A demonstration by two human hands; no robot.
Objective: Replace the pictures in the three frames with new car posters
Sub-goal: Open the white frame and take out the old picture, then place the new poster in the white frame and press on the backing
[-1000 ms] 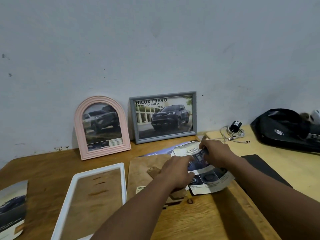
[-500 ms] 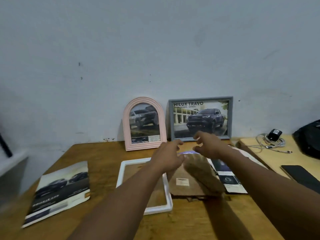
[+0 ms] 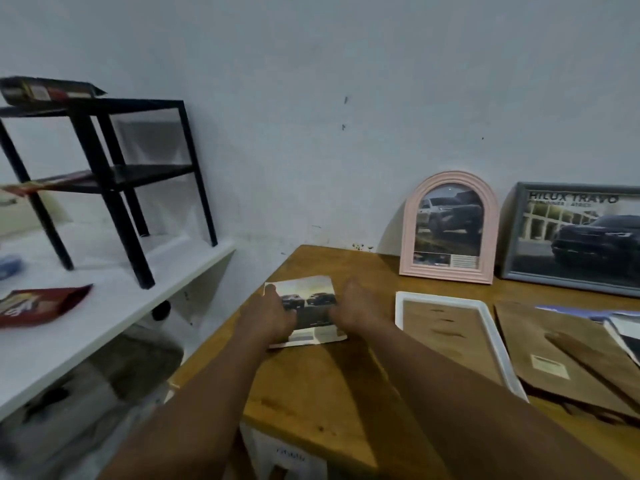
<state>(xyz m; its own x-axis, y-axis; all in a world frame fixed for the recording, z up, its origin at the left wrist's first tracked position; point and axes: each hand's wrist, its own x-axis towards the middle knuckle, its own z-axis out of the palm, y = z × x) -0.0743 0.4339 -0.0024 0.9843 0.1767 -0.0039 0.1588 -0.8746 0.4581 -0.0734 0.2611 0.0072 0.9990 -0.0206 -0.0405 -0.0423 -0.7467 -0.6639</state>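
Observation:
A car poster [image 3: 309, 299] lies near the left edge of the wooden table [image 3: 329, 386]. My left hand [image 3: 268, 315] rests on its left side, thumb at the top left corner. My right hand [image 3: 353, 311] presses on its right side. Whether the fingers grip the sheet or only lie on it I cannot tell. An empty white frame [image 3: 498, 344] lies flat to the right, next to its brown backing board [image 3: 554, 355]. A pink arched frame [image 3: 450, 233] and a grey frame [image 3: 575, 237], each with a car picture, lean on the wall.
More printed sheets [image 3: 620, 323] lie at the far right, partly under the backing board. Left of the table is a white shelf [image 3: 114, 303] with a black metal rack [image 3: 107, 181] and a red snack packet [image 3: 38, 303]. A gap separates shelf and table.
My view has swung left. Both hands left the backing board and the sheets on the right and came down on the car poster at the table's left side.

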